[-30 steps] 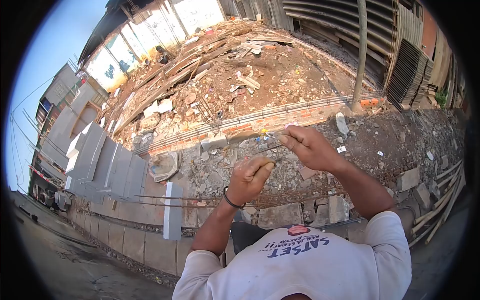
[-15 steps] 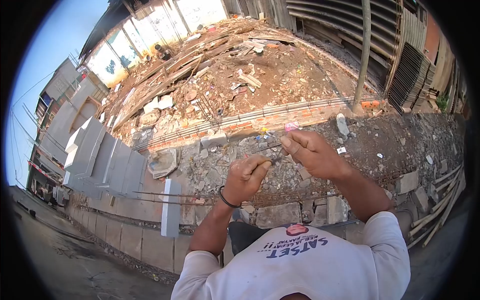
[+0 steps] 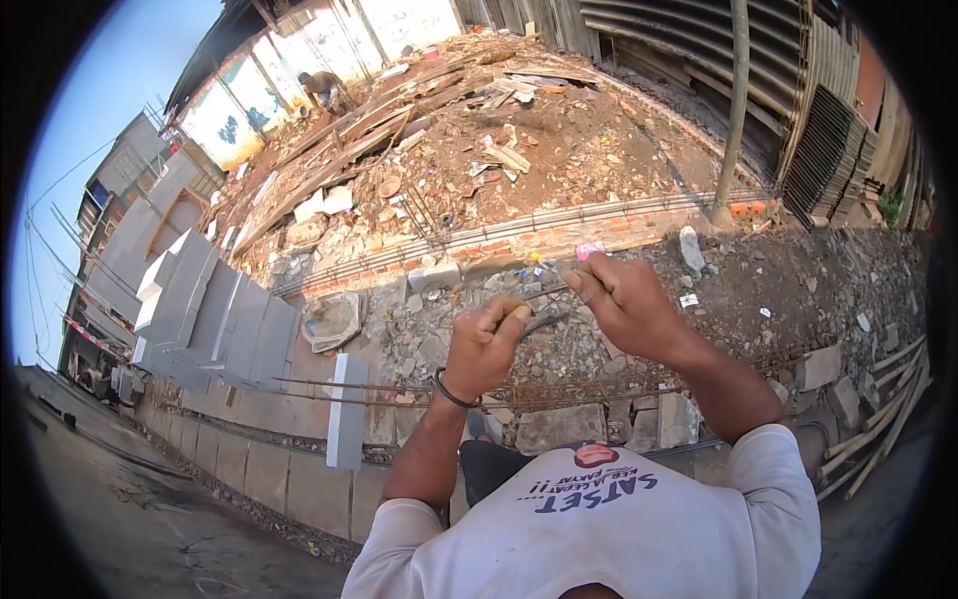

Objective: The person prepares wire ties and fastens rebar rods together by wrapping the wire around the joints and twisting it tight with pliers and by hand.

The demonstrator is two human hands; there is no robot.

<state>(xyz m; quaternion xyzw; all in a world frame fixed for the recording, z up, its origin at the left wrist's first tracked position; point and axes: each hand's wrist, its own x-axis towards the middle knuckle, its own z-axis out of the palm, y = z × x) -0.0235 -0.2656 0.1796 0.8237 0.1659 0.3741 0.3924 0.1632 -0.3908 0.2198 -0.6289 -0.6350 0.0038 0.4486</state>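
Both hands are raised in front of my chest, over the rubble strip. A thin dark wire [image 3: 546, 292] stretches between them, slightly slanted. My left hand [image 3: 486, 344], with a black band at the wrist, is closed around one end of the wire. From below its thumb a short dark strip [image 3: 546, 323] sticks out to the right; its kind is unclear. My right hand [image 3: 627, 307] pinches the other end of the wire between thumb and fingers. Some of the fingers are hidden behind each fist.
Rusty rebar [image 3: 399, 402] runs low across the ground below my hands. Grey blocks [image 3: 215, 319] are stacked at left, with one block [image 3: 346, 411] upright nearby. A post [image 3: 733, 120] and bamboo poles [image 3: 878, 424] are at right. A person [image 3: 321, 88] bends over far back.
My hands keep their hold on the wire. The dark strip by my left hand shows more clearly. The view has shifted slightly, and the far person is more visible.
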